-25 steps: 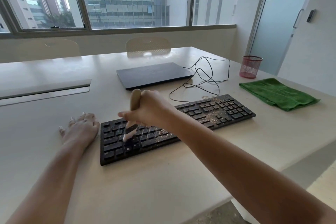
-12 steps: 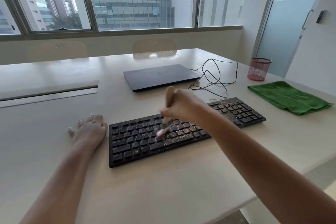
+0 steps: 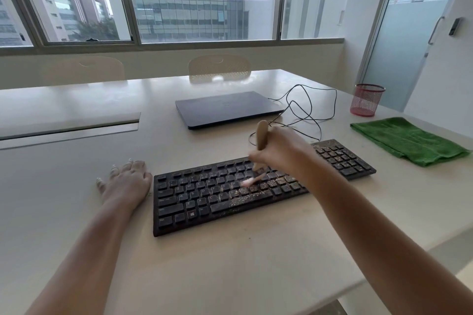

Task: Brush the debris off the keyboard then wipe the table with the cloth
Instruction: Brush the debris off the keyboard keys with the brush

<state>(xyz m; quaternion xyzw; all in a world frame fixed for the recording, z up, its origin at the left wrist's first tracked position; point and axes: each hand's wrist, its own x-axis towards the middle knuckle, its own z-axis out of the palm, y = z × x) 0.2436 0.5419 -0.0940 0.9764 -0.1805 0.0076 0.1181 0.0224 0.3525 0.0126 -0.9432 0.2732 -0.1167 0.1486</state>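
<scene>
A black keyboard (image 3: pixel 204 199) lies on the pale table (image 3: pixel 230 263), with brown debris (image 3: pixel 248 199) scattered over its middle and right keys. My right hand (image 3: pixel 279 151) grips a wooden-handled brush (image 3: pixel 261 135); its pale bristles, blurred, touch the keys near the keyboard's middle. My left hand (image 3: pixel 125 181) rests flat on the table, touching the keyboard's left end. A folded green cloth (image 3: pixel 407 139) lies on the table to the right of the keyboard.
A closed dark laptop (image 3: pixel 227 108) sits behind the keyboard, with a tangle of black cable (image 3: pixel 307 110) to its right. A red mesh cup (image 3: pixel 366 100) stands at the far right. Two chairs are tucked behind the table. The table's edge runs close on the right.
My right hand has swept the brush from the keyboard's left part to its middle. My left hand has stayed beside the keyboard. The camera view has shifted slightly.
</scene>
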